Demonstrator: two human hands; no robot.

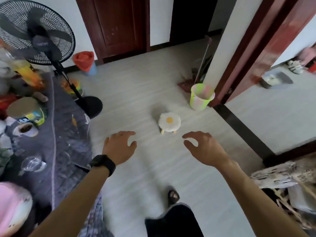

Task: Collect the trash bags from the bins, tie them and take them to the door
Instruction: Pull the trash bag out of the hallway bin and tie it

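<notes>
Fingers of the left hand (119, 147) and right hand (206, 147) spread loose, holding nothing. Well beyond the right fingers stands a lime-green plastic bin (196, 104); its thin pale-pink bag liner (204, 93) looks light, limp and slippery, best gathered at the rim.

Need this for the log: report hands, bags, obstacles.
Left hand and right hand open, empty. Red bag in far bin; green bin near doorframe. Egg stool on floor ahead.
</notes>
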